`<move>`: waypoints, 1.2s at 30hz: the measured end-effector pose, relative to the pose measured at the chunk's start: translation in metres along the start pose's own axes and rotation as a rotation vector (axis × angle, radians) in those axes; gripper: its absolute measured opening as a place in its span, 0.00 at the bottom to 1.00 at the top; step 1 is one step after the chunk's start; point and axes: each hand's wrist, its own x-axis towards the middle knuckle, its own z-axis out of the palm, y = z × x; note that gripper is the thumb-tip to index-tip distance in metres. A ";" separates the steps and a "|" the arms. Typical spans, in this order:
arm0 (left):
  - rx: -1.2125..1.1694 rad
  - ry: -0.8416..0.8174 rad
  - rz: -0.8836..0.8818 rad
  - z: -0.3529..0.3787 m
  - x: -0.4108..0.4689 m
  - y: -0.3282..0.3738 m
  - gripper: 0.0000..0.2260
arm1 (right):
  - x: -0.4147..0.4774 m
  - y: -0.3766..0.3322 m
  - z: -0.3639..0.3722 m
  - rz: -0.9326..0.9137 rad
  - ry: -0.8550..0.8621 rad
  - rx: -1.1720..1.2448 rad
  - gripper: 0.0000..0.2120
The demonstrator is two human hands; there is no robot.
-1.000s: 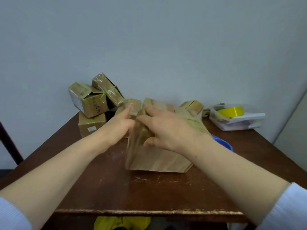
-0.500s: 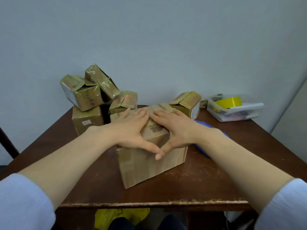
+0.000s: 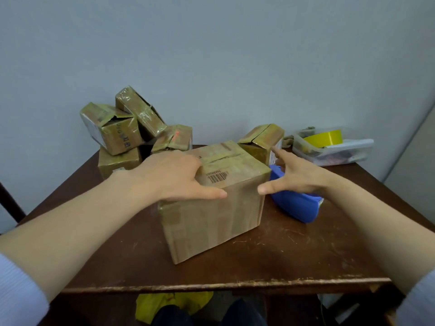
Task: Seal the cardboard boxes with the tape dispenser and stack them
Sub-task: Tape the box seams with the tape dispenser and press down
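Observation:
A brown cardboard box (image 3: 211, 217) with a barcode label stands in the middle of the dark wooden table (image 3: 294, 255), its top flaps closed. My left hand (image 3: 174, 177) presses flat on the box's top, thumb along the front edge. My right hand (image 3: 299, 177) hovers with spread fingers just right of the box, above the blue tape dispenser (image 3: 296, 205), which lies on the table beside the box. The hand hides part of the dispenser.
Several smaller taped boxes (image 3: 122, 132) are piled at the back left, and another small box (image 3: 261, 142) stands behind the main one. A clear plastic tub (image 3: 334, 154) holding a yellow tape roll (image 3: 324, 138) sits at the back right by the wall.
My right hand has left the box top and moved right over the blue dispenser. My left hand stays pressed on the top. The box has settled upright.

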 end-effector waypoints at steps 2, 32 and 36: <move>-0.020 0.061 0.044 -0.003 0.012 0.006 0.48 | -0.001 0.024 -0.003 0.147 0.044 -0.043 0.53; -0.962 0.135 -0.171 -0.031 0.056 0.041 0.15 | -0.031 0.044 -0.058 0.273 0.330 0.857 0.17; -1.550 0.002 -0.240 -0.053 0.068 0.059 0.15 | -0.048 0.033 -0.071 0.090 0.263 1.174 0.37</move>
